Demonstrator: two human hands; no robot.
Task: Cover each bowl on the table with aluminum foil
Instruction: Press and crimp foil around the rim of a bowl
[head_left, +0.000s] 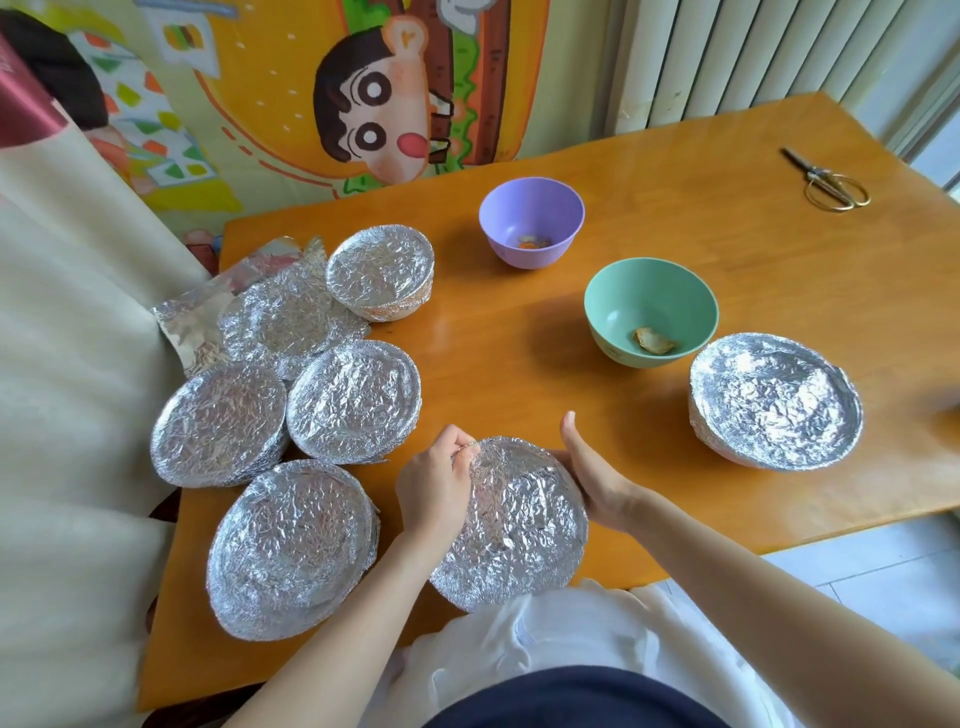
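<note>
A foil-covered bowl (514, 525) sits at the near table edge between my hands. My left hand (436, 483) pinches the foil at its upper left rim. My right hand (592, 475) cups the bowl's right side, thumb raised. Several more foil-covered bowls stand on the left, among them one near (291, 545), one middle (356, 397) and one far (382, 273). Another covered bowl (774, 400) is at the right. An uncovered purple bowl (531, 218) and an uncovered green bowl (652, 309) hold bits of food.
Loose crumpled foil sheets (270, 312) lie at the table's left edge. Scissors (826, 179) rest at the far right corner of the wooden table (727, 234). A cream cloth (67, 364) hangs at the left; a cartoon wall poster is behind.
</note>
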